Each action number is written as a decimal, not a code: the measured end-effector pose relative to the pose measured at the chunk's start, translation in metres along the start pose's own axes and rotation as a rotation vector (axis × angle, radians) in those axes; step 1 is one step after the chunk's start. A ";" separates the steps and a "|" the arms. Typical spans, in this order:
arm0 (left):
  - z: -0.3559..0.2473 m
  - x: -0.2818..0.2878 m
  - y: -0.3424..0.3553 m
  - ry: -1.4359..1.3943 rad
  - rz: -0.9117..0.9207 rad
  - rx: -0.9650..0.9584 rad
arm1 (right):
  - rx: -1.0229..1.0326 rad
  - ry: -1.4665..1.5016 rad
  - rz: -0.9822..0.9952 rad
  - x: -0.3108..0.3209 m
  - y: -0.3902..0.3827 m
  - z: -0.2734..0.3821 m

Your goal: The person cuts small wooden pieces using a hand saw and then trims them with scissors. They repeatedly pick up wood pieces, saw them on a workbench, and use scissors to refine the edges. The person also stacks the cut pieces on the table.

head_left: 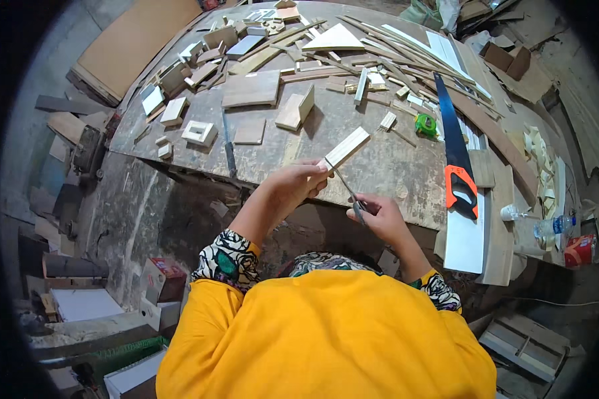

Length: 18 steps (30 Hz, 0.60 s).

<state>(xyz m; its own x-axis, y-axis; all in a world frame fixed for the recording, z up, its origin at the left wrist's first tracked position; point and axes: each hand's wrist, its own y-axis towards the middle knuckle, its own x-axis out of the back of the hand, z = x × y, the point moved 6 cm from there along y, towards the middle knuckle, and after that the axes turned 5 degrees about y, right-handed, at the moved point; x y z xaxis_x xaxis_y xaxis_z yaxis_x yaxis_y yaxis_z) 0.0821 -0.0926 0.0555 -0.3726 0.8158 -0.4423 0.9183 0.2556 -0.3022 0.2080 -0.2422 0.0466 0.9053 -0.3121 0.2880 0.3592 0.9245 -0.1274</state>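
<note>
My left hand (291,185) is closed around the near end of a small pale wooden strip (350,144), which slants up and to the right over the table's near edge. Dark lines cross or run along the wood near my fingers. In my right hand (385,218) is a slim metal tool (343,181) with a dark grip, resembling a file. Its thin shaft reaches up to the left and meets the wood beside my left thumb. Whether its tip presses on the wood or lies behind it, I cannot tell.
A handsaw (460,186) with an orange handle lies to the right, near a green tape measure (426,124). Wood offcuts (251,89) and long strips crowd the table (396,169). A dark-handled tool (229,156) lies left of my hands. A plastic bottle (554,227) is far right.
</note>
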 end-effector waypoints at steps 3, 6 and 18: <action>0.012 0.018 -0.012 0.086 -0.035 -0.033 | -0.061 0.010 0.076 -0.022 -0.012 0.005; 0.017 0.024 -0.023 0.171 -0.061 -0.003 | 0.097 -0.168 0.038 -0.043 -0.022 0.004; -0.028 0.055 -0.066 1.377 -0.844 -0.527 | -0.255 0.268 0.231 -0.082 -0.050 -0.039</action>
<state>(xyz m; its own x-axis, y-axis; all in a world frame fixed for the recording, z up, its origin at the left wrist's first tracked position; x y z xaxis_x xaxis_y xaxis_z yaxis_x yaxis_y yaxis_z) 0.0049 -0.0500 0.0747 -0.6215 0.1124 0.7753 0.5866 0.7227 0.3655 0.1247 -0.2710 -0.0076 0.9832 -0.1803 -0.0280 0.1543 0.9035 -0.3999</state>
